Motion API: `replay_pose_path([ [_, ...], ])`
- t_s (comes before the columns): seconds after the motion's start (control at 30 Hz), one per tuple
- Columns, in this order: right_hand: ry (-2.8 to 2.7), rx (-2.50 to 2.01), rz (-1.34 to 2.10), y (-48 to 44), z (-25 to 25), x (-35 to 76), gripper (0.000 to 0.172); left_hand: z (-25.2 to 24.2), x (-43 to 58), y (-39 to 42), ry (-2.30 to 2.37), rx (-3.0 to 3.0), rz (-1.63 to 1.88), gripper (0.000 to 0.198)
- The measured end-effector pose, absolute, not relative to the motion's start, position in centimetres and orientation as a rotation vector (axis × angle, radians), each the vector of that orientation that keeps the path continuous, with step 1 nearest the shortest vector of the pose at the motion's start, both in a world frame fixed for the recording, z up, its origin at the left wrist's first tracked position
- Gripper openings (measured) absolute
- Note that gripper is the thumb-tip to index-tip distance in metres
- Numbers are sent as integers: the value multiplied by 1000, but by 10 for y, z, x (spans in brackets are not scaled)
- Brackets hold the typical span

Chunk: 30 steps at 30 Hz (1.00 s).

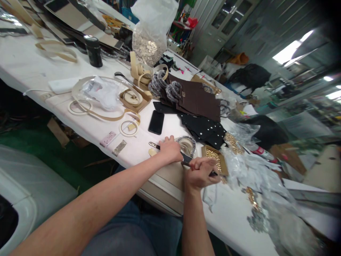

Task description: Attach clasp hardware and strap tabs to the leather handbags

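Note:
A long black strap-like piece (185, 158) runs between my hands, with a pale metal-looking tip sticking out on the left. My left hand (171, 148) presses down over it with the fingers bent. Closed in a fist, my right hand (202, 172) grips near its other end; a black end shows beyond the fist, and I cannot tell whether it is the same piece. Below both hands lies a beige padded item (170, 177) at the table's edge. Just behind my hands sits a wrapped roll of tape (187, 145).
Beside my right hand stands a small box of gold metal parts (213, 156). A black phone (156, 122), a tape ring (128, 128), studded black pieces (204, 128) and dark brown panels (199, 99) lie farther back. Plastic bags (245, 167) crowd the right side.

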State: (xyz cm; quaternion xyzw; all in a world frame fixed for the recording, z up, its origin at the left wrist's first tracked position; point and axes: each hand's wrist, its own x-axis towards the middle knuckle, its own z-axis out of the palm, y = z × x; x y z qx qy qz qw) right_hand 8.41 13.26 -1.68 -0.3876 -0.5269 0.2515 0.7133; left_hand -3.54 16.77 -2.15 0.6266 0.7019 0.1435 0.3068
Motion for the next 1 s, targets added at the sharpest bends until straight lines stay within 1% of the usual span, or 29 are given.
replay_pose_path([
  [0.13,-1384,-796,418,120,-28,79,60,-18,-38,165,1854,1661,383,43],
  [0.23,-1434,-752,344,118,-34,82,58,-16,-40,164,1831,1660,381,41],
  [0.43,-1421,-710,342,121,-40,81,58,-20,-41,163,1848,1681,422,41],
  [0.5,-1416,-759,339,120,-39,78,60,-19,-42,162,1846,1692,426,43],
  [0.67,-1367,-1071,284,126,-26,66,62,-19,-43,160,1830,1688,425,45],
  [0.87,-1194,-1313,414,174,-11,58,67,-25,-41,162,1815,1665,475,41],
  [1.0,-1125,-1402,601,212,-16,65,63,-21,-40,162,1805,1680,419,40],
])
